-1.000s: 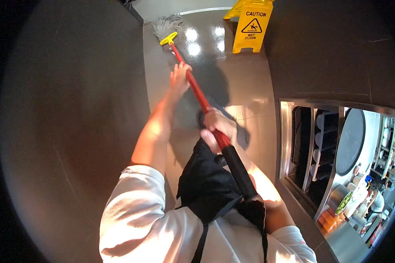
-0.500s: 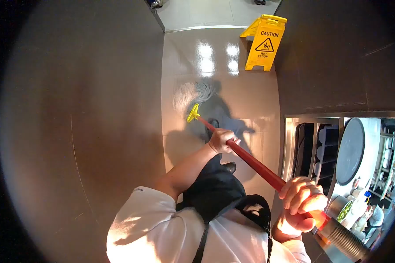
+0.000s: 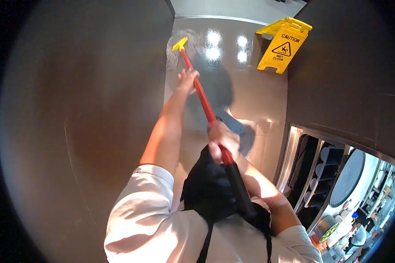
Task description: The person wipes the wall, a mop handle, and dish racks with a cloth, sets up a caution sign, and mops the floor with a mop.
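Note:
A mop with a red handle [image 3: 205, 102], a yellow head clamp [image 3: 180, 44] and grey strands [image 3: 172, 58] reaches forward over the tiled floor. Its strands lie spread on the floor by the left wall. With the arm stretched out, my left hand [image 3: 187, 82] is on the lower part of the handle, not far behind the clamp. My right hand [image 3: 224, 139] is wrapped round the handle's upper part, close to my apron. Behind it the dark end of the handle [image 3: 240, 190] points back towards my body.
A yellow wet-floor sign [image 3: 283, 46] stands at the front right, by the dark right wall [image 3: 346, 65]. The dark left wall [image 3: 87, 109] runs alongside. On the right, an opening shows shelves, a round dark tray [image 3: 348, 179] and kitchen ware. A threshold strip [image 3: 221, 18] crosses the floor ahead.
The mop head has moved forward and left, towards the left wall. My left hand has reached forward with it. My right hand has come from the lower right to in front of my body.

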Tool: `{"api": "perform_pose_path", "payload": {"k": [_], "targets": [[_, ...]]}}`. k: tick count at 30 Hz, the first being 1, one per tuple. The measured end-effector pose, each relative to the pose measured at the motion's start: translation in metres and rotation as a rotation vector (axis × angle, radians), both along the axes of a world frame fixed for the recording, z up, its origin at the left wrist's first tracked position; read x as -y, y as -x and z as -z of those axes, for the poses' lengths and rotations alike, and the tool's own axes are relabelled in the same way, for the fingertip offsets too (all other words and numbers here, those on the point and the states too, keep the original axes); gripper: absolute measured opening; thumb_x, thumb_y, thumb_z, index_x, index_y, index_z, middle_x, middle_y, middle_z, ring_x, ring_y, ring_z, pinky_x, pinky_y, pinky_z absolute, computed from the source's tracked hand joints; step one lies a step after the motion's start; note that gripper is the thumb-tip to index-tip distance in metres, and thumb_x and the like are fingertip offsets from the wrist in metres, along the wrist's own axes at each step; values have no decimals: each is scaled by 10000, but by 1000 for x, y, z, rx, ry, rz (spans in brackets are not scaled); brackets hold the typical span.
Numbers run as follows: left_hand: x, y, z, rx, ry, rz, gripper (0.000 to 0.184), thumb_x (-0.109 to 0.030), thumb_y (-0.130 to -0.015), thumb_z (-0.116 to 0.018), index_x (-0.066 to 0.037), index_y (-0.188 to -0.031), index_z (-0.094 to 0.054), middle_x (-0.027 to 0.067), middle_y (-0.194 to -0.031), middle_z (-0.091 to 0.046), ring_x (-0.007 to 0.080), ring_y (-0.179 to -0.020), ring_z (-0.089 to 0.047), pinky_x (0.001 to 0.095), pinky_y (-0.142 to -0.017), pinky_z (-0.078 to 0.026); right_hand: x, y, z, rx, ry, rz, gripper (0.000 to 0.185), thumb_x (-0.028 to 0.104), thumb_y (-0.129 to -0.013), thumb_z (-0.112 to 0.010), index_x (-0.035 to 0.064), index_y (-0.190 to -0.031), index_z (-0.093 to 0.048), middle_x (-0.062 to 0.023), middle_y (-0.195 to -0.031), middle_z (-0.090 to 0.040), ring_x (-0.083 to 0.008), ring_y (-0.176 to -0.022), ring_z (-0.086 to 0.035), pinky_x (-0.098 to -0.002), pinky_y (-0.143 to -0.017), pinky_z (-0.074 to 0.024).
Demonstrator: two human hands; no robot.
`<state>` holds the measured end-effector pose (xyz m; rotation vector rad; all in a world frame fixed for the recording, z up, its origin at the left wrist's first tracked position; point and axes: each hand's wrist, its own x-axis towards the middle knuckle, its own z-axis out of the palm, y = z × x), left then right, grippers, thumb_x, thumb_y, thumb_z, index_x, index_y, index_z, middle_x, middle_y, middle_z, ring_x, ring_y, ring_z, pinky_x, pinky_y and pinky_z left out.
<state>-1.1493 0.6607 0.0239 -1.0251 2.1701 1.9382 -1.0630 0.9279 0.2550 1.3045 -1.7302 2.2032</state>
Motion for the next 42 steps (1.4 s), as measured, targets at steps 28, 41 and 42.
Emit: {"api": "perform_pose_path", "payload": {"k": [28,41,42], "targets": [[-447,-303,-190,-697,186,912,457,-345,-771,-792,-93,-571,-468,109,-548,-501,313,-522,-541,418,-515,-403,-352,-270,-253,48,161,257,450,305,-905,-713,110,-605,-441,15,-491,-481,-116,-401,-480,-258,-431,-441],[-400,-166,-85,-835,331,961,233,-174,-628,-768,-101,-675,-552,100,-643,-587,306,-612,-612,407,-586,-488,-331,-219,-144,-71,134,421,270,178,-900,-653,36,-701,-539,-53,-566,-537,-185,-474,-533,-327,-470,-440],[-388,-142,-81,-816,347,971,221,-186,-609,-760,-98,-711,-585,118,-694,-628,313,-653,-638,404,-607,-520,-323,-201,-123,-36,143,417,245,150,-903,-613,36,-700,-536,-68,-579,-540,-202,-480,-534,-328,-479,-450]]}}
